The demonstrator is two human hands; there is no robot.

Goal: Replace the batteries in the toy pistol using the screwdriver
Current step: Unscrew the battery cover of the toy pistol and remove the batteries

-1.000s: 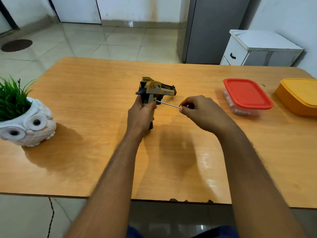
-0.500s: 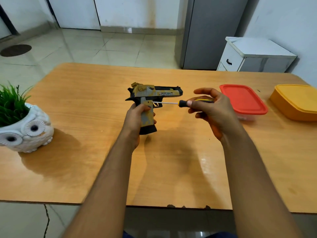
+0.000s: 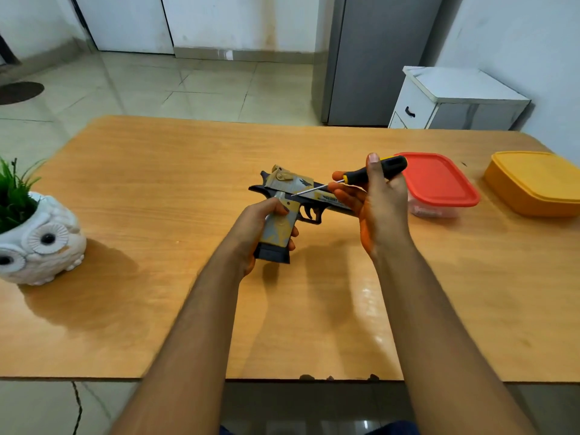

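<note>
Both hands busy — left hand (image 3: 251, 227) grips the toy pistol (image 3: 290, 208) by its handle, light rigid plastic; right hand (image 3: 373, 199) pinches the screwdriver (image 3: 373, 171) — thin, slippery.

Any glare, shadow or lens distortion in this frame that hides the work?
Head view: glare patches on the table near the right forearm; soft shadows under the left hand and toy pistol; wide-angle bending at the table edges; screwdriver in the right hand stays sharp.
</note>
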